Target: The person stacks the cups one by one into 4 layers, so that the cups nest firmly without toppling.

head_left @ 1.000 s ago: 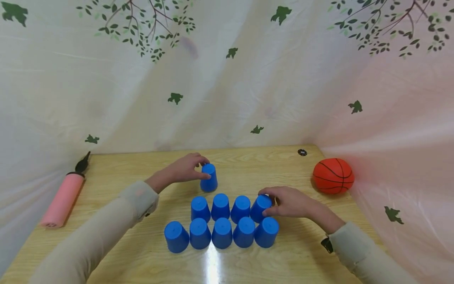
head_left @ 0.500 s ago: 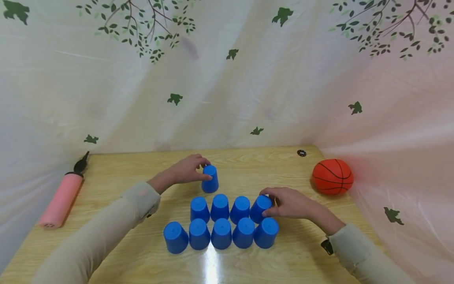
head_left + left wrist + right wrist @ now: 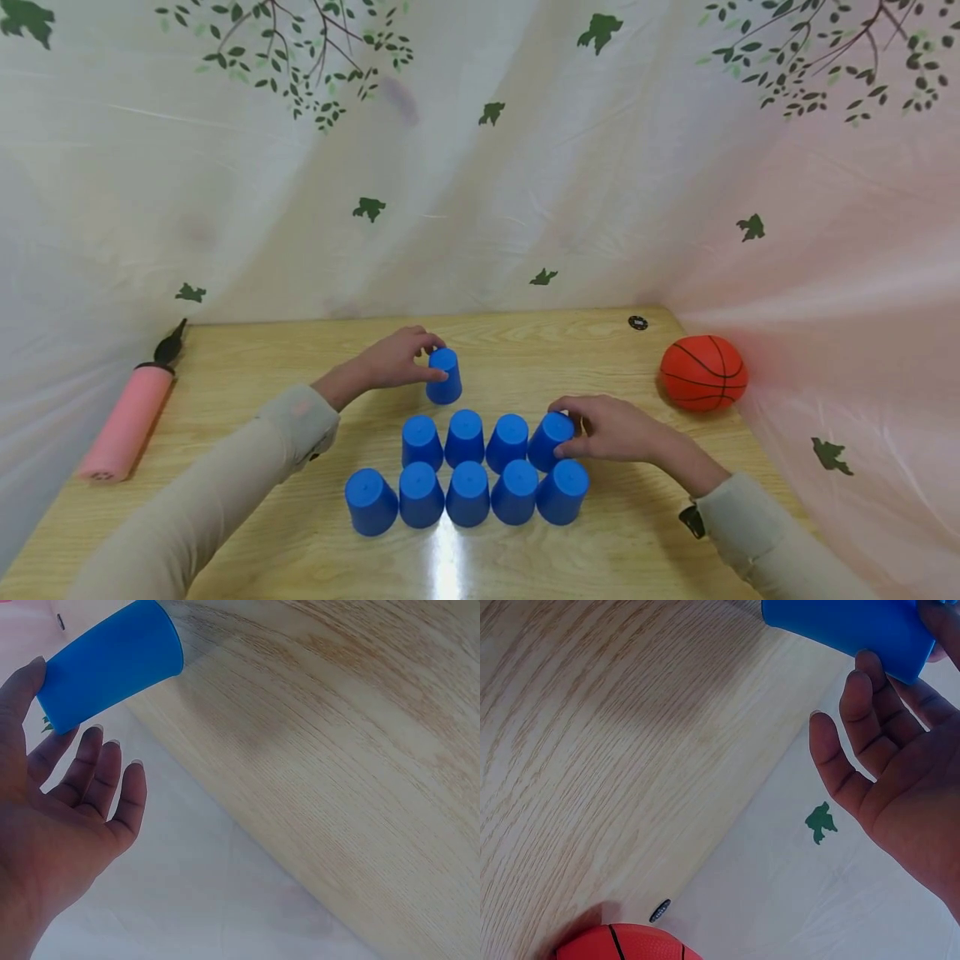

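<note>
My left hand [image 3: 397,358] pinches a blue plastic cup [image 3: 444,385] near its upturned base, thumb in front and fingers behind. This cup stands upside down behind the others. In the left wrist view the thumb and index finger meet the narrow end of the cup [image 3: 112,664], while the other fingers curl loosely off it. My right hand [image 3: 611,427] grips the rightmost cup [image 3: 547,446] of the back row between thumb and fingers. Several more upside-down cups fill that row, and a front row of several cups [image 3: 468,496] stands close before it.
A pink hand pump [image 3: 131,421] with a black nozzle lies at the left table edge. On the right sits an orange-red toy basketball [image 3: 703,373], with a small black chip [image 3: 638,322] behind it. A pale curtain [image 3: 450,167] with leaf prints hangs round the wooden table [image 3: 300,533].
The left hand and its cup have shifted very slightly right since the first frame. The right hand stays on its cup, and the rows have not visibly moved.
</note>
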Action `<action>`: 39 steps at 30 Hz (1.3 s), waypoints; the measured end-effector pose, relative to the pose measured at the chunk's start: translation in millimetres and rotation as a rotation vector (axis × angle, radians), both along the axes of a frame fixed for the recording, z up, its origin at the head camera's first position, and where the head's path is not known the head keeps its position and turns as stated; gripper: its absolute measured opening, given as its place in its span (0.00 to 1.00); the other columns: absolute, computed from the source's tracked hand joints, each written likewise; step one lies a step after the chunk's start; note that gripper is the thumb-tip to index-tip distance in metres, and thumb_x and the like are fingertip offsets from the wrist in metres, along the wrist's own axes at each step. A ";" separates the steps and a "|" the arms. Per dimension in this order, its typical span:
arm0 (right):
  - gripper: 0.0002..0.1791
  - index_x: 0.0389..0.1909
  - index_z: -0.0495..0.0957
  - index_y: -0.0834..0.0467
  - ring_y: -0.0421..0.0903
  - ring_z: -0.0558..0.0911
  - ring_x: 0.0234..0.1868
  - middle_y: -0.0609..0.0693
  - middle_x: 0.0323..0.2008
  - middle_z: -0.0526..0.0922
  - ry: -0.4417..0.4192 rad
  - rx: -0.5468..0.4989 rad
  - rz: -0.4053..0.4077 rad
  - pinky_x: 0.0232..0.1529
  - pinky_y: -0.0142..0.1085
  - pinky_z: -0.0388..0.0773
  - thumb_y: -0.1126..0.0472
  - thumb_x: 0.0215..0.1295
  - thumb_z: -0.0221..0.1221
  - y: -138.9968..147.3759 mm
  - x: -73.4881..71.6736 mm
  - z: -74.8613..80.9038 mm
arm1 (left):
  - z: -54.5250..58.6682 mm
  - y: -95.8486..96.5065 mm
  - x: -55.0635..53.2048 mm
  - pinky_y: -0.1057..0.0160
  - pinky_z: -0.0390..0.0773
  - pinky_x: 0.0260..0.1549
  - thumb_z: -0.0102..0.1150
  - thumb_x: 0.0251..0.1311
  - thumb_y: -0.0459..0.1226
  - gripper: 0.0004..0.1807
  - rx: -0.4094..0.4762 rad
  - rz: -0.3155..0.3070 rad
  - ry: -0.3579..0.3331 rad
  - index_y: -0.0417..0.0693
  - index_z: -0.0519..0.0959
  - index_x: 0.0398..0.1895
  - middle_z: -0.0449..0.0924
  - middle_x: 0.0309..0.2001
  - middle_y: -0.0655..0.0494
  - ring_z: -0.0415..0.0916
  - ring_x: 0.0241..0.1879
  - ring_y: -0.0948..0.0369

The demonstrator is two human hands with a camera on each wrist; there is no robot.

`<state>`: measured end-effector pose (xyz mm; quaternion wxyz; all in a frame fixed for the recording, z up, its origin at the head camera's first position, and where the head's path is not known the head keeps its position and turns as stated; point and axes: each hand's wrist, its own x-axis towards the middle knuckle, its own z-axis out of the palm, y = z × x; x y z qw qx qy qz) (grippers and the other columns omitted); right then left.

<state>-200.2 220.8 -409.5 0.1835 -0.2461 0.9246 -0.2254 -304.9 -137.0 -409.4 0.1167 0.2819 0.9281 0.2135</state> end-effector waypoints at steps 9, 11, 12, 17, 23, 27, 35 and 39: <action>0.27 0.58 0.75 0.46 0.41 0.77 0.38 0.38 0.38 0.80 -0.002 0.005 -0.002 0.36 0.35 0.75 0.41 0.61 0.67 -1.4 -0.1 1.7 | -3.7 0.4 -2.3 0.49 0.79 0.54 0.64 0.62 0.56 0.33 0.000 0.000 -0.004 0.49 0.75 0.64 0.77 0.58 0.46 0.74 0.58 0.51; 0.27 0.58 0.75 0.46 0.41 0.77 0.38 0.38 0.38 0.80 -0.006 0.002 -0.005 0.36 0.35 0.75 0.41 0.61 0.67 -1.1 0.5 1.5 | -4.6 1.6 -1.8 0.49 0.79 0.55 0.64 0.62 0.56 0.33 0.000 0.001 -0.008 0.49 0.74 0.65 0.77 0.58 0.46 0.74 0.58 0.51; 0.27 0.57 0.75 0.46 0.41 0.77 0.38 0.38 0.38 0.80 -0.007 0.001 -0.003 0.36 0.35 0.75 0.41 0.61 0.67 -0.9 0.7 1.4 | -5.4 2.3 -1.9 0.49 0.79 0.54 0.64 0.62 0.56 0.33 0.000 0.002 -0.009 0.50 0.74 0.65 0.77 0.58 0.47 0.74 0.58 0.51; 0.26 0.57 0.75 0.46 0.41 0.77 0.38 0.38 0.38 0.80 -0.011 0.000 0.000 0.36 0.35 0.75 0.41 0.61 0.67 0.9 0.9 0.8 | -7.7 6.6 -1.4 0.50 0.80 0.54 0.64 0.61 0.57 0.32 -0.005 0.004 -0.005 0.52 0.75 0.64 0.77 0.59 0.48 0.74 0.58 0.51; 0.26 0.57 0.76 0.46 0.41 0.77 0.38 0.38 0.38 0.80 -0.017 -0.006 0.005 0.36 0.36 0.75 0.41 0.61 0.67 3.2 1.1 0.7 | -6.9 11.8 0.3 0.49 0.79 0.54 0.64 0.61 0.58 0.33 -0.008 -0.010 0.009 0.51 0.74 0.65 0.77 0.59 0.47 0.74 0.58 0.50; 0.26 0.57 0.76 0.46 0.41 0.77 0.38 0.38 0.38 0.80 -0.016 -0.007 0.008 0.36 0.35 0.76 0.41 0.61 0.67 3.2 1.8 1.9 | -8.1 12.8 -0.5 0.48 0.79 0.54 0.63 0.62 0.58 0.33 -0.006 -0.016 0.009 0.52 0.74 0.66 0.77 0.59 0.46 0.74 0.58 0.50; 0.26 0.56 0.76 0.48 0.41 0.76 0.36 0.39 0.36 0.80 0.002 -0.018 0.022 0.35 0.34 0.75 0.42 0.61 0.67 3.6 2.5 2.1 | -9.5 13.4 -1.0 0.48 0.79 0.53 0.62 0.62 0.60 0.34 -0.010 -0.010 0.001 0.56 0.73 0.68 0.76 0.59 0.46 0.74 0.58 0.50; 0.25 0.55 0.76 0.48 0.40 0.76 0.33 0.38 0.34 0.79 0.026 -0.026 0.041 0.32 0.33 0.74 0.42 0.61 0.67 3.8 2.9 1.0 | -8.2 14.4 0.4 0.48 0.79 0.54 0.62 0.62 0.59 0.34 -0.007 0.000 -0.010 0.57 0.72 0.68 0.76 0.59 0.47 0.74 0.58 0.50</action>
